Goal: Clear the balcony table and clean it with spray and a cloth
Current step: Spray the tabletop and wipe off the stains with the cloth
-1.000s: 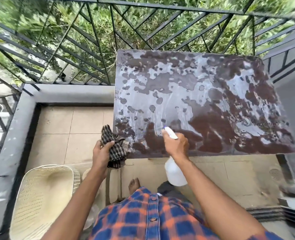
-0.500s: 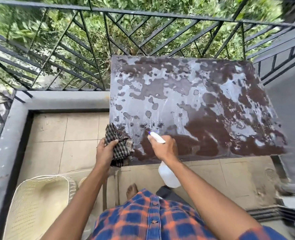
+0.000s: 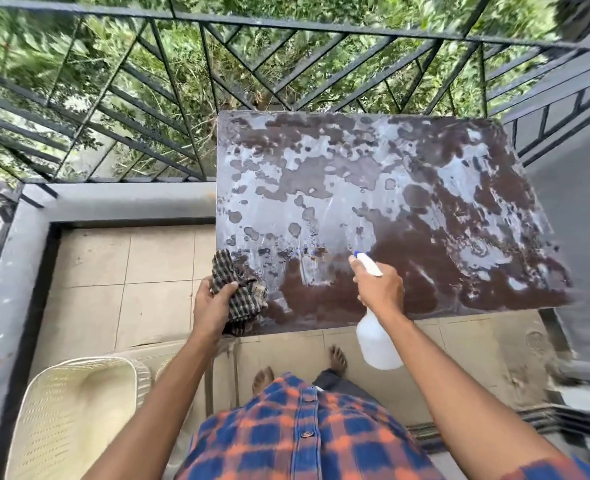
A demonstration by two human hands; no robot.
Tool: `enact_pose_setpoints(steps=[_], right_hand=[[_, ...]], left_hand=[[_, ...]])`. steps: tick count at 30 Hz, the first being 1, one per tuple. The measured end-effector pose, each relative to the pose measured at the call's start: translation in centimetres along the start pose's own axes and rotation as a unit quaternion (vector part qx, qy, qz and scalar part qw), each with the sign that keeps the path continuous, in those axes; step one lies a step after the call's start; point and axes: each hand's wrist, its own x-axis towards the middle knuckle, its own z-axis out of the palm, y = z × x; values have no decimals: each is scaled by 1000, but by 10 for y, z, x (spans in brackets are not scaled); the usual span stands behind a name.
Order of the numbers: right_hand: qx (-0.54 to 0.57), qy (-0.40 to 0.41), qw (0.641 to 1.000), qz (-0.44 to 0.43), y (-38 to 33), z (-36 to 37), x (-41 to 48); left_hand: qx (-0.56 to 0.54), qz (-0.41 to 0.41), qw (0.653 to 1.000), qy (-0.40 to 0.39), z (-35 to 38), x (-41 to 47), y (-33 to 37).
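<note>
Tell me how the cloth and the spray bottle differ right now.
The cloth is dark, checked and crumpled; the spray bottle is smooth, white and rigid. The cloth rests against the table at its near left corner, in the left hand; the bottle hangs off the near edge, its nozzle aimed over the top, in the right hand. Both are gripped.

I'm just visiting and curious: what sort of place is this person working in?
Most likely a small home balcony: a black metal railing with green foliage beyond it, beige floor tiles, and a wet brown rectangular table.
</note>
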Motion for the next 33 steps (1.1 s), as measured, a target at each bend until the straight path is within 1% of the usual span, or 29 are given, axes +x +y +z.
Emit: enact_pose_setpoints(steps=[2,4,5,6,7,9,10,11,13,16,18,20,22,24,25,27,29,31,33], right_hand=[[-8,-24,1000,-14,6,1,-15],[-2,-49,998,-32,10,9,-31],[6,-58,998,-40,12,14,-39],[14,-62,997,-46,12,19,-46],[16,-70,996,-50,13,24,-51],[7,-92,994,-61,13,32,-60],[1,-103,992,-67,13,35,-63],[-3,-111,991,-71,13,37,-65],[-4,-119,989,-83,12,40,-67],[-27,-122,987,-102,11,40,-68],[-49,-122,985,-114,10,37,-67],[-66,-120,983,-123,9,35,-66],[-67,-125,981,-130,9,34,-65],[-59,-127,982,-130,9,32,-62],[-59,-126,982,-131,10,30,-60],[-62,-124,982,-129,13,25,-55],[-58,-119,983,-124,20,16,-47],[-46,-100,987,-117,30,3,-36],[-32,-74,991,-103,40,-13,-23]], left_hand=[[62,39,997,-4,1,-2,-8],[116,59,991,-43,0,-6,-17],[158,62,984,-58,-1,-7,-19],[217,83,971,-63,-2,-9,-20],[293,118,948,-45,-4,-9,-21],[429,212,878,22,-8,-11,-18],[460,237,855,41,-12,-12,-16],[476,250,842,41,-16,-12,-16],[514,269,815,9,-24,-6,-23],[573,314,755,-50,-26,11,-35],[605,328,722,-77,-23,26,-40],[620,328,708,-88,-22,39,-46],[619,333,706,-83,-20,42,-54],[615,328,714,-64,-10,38,-61],[609,321,724,-55,1,34,-62],[599,310,737,-57,31,24,-63],[599,321,729,-80,69,12,-69],[597,336,718,-124,112,0,-76],[606,357,690,-171,152,-10,-83]])
